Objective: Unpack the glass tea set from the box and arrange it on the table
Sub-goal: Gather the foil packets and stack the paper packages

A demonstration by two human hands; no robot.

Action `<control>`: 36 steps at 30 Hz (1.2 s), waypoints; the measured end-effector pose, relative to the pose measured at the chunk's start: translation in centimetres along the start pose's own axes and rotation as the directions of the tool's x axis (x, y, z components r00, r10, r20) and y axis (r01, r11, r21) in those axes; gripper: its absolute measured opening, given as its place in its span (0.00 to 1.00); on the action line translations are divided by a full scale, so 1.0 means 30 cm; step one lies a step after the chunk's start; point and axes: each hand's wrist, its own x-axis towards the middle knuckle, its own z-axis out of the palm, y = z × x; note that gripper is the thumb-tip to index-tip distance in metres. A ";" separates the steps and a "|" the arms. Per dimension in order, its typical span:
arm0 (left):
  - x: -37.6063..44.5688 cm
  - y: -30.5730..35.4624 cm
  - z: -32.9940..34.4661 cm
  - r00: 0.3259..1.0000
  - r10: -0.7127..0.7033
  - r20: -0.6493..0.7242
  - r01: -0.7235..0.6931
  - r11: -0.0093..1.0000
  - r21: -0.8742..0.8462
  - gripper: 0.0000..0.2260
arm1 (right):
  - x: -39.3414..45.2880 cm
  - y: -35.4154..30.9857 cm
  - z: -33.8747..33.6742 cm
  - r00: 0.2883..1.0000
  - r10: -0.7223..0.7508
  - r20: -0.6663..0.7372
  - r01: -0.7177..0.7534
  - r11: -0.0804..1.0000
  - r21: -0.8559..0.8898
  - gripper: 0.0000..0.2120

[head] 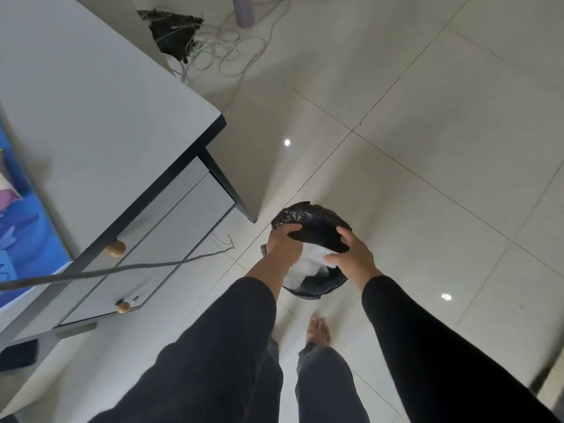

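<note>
Both hands reach down over a small bin lined with a black bag (311,221) on the tiled floor (427,148), beside the corner of the table (91,102). The left hand (282,244) curls over the bag's near-left rim and presses white wrapping (308,264) into it; the right hand (354,254) grips the opposite rim, fingers bent around the liner. No glass tea set or box is in view; only packing waste shows here. Pushing hard could drag the loose liner off the rim or tip the light bin, spilling wrapping across the floor near the bare foot (319,331).
</note>
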 end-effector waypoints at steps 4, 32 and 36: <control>0.024 -0.019 0.022 1.000 -0.015 -0.009 0.015 1.000 -0.025 0.27 | 0.040 0.029 0.014 0.997 -0.041 -0.068 0.037 0.997 -0.063 0.24; -0.766 0.365 -0.665 0.912 0.201 -0.359 -0.297 0.925 -0.237 0.19 | -0.690 -0.905 -0.135 0.841 -0.526 -0.128 0.486 0.838 -0.249 0.22; -0.835 0.272 -0.867 0.875 0.162 -0.457 -0.306 0.915 -0.261 0.20 | -0.800 -1.040 0.012 0.808 -0.589 -0.030 0.562 0.784 -0.265 0.22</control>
